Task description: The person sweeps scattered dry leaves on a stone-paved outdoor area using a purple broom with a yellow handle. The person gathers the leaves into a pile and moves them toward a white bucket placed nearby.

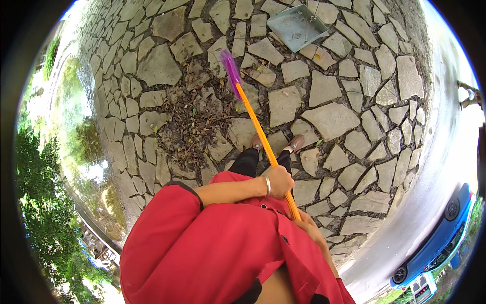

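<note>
My left hand (281,181), with a silver bracelet at the wrist, is wrapped around the orange handle (256,123) of a broom. Lower down, near the handle's end, my right hand (306,225) grips it close to the red jacket, partly hidden. The purple bristles (230,70) point away from me, over the paving just above a patch of dry leaves and soil (195,121). A square metal dustpan (297,29) with thin upright rods lies on the stones beyond, right of the bristles. Both feet, in brownish shoes (297,143), stand below the leaf patch's right side.
Irregular flagstones (330,121) with dirt-filled joints cover the ground. A pond (81,125) borders the paving on the left, with leafy trees (41,190) past it. To the right runs a pale road (425,190), where a blue car (436,239) stands. Part of a person (471,95) shows at the far right.
</note>
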{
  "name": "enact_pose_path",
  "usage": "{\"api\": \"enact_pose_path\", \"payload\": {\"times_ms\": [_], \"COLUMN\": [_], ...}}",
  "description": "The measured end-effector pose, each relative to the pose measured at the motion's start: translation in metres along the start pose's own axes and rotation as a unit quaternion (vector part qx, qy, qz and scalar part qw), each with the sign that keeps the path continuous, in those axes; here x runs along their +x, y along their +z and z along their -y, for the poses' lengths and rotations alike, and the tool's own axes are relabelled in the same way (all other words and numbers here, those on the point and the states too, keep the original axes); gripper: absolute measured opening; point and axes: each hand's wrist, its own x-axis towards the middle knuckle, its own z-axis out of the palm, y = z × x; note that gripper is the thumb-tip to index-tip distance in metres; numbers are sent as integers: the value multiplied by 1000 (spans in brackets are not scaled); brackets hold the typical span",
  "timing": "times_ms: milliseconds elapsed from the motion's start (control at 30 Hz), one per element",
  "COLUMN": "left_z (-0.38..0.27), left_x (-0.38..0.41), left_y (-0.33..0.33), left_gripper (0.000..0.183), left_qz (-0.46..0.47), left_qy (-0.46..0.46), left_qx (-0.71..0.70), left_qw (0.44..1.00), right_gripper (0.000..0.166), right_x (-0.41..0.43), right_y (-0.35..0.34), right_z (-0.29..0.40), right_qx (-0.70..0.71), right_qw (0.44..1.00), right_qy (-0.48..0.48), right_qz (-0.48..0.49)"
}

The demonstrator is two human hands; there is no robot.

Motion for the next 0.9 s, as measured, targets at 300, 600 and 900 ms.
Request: {"api": "enact_pose_path", "payload": {"times_ms": [300, 600, 900], "left_z": [-9, -6, 40], "left_x": [25, 2, -15], "left_y": [24, 6, 27], "left_gripper": [20, 12, 17], "left_qz": [-20, -74, 2], "left_qy": [53, 27, -30], "left_qx": [-33, -17, -12], "left_qw": [998, 997, 999], "right_gripper": [18, 19, 14], "right_x": [-9, -16, 46], "right_y": [5, 11, 25], "right_z": [-4, -1, 2], "right_qx": [-5, -57, 11], "right_qw": [996, 996, 1000], "right_qy": [37, -49, 22], "right_qz": [-78, -57, 17]}}
